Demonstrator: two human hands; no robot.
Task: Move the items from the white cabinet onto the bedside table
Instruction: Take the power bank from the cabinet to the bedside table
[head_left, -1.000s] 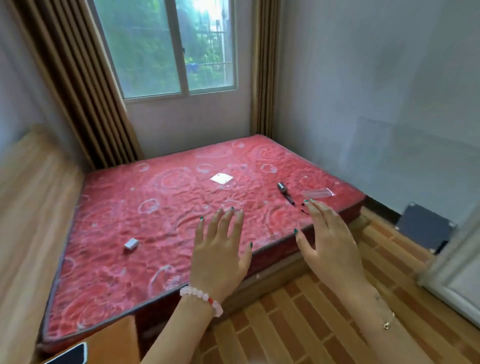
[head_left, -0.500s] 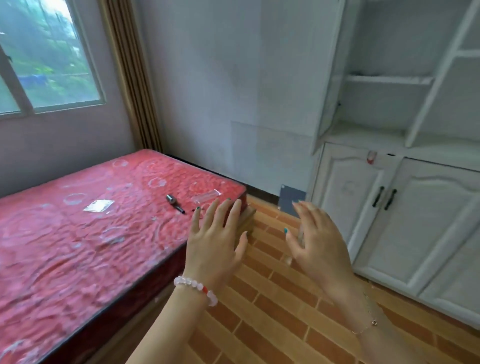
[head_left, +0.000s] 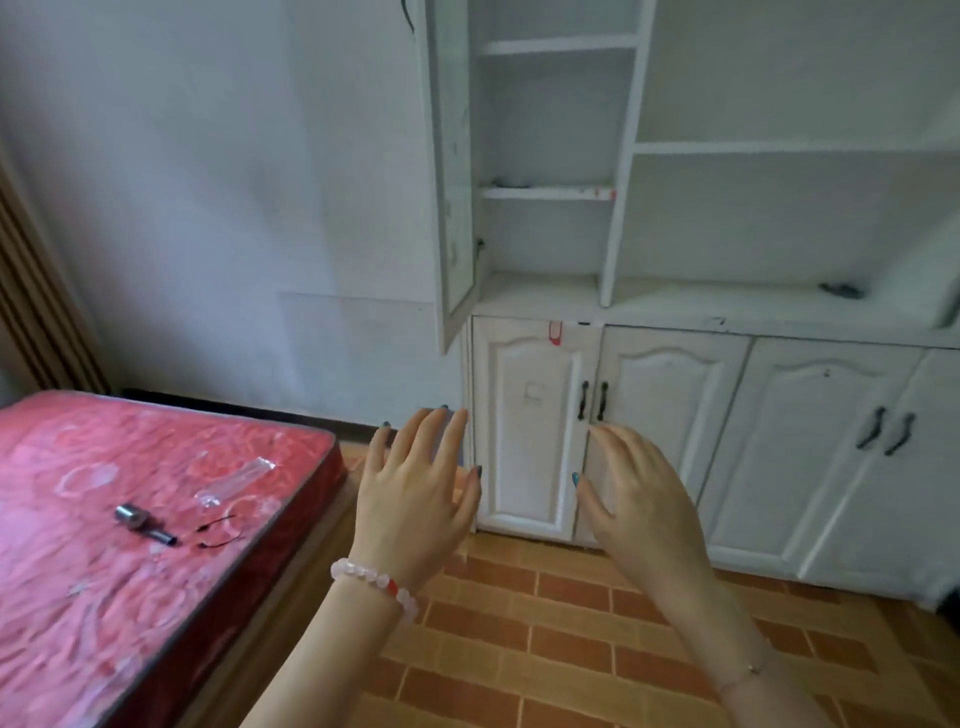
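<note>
Brick-tile floor (head_left: 519, 623) and the white cabinet (head_left: 675, 415) fill your view, and your left hand (head_left: 415, 499) and right hand (head_left: 639, 499) hover empty, fingers loosely spread.

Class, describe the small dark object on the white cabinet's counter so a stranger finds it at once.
Find the white cabinet with open shelves above panelled doors. On its counter ledge, toward the right, lies a small dark object. Unlike the dark scrap on the narrow left shelf, it sits lower.

Single head view — looks forward-down toward white cabinet (head_left: 675, 322), near.
</note>
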